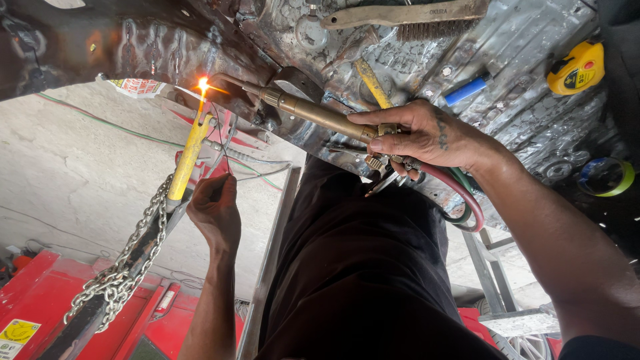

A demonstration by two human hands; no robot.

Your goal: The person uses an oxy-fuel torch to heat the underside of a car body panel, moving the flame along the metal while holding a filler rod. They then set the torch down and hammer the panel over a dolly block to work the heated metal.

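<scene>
Head view — flame (203, 84) at torch tip, filler rod coming up from below.
Right hand (427, 137) grips the brass torch (313, 115), its long axis running up-left to the flame on the dark metal panel (133, 40); left hand (215, 208) — nearer the flame — pinches a thin rod (221, 143) pointing up at it.
</scene>
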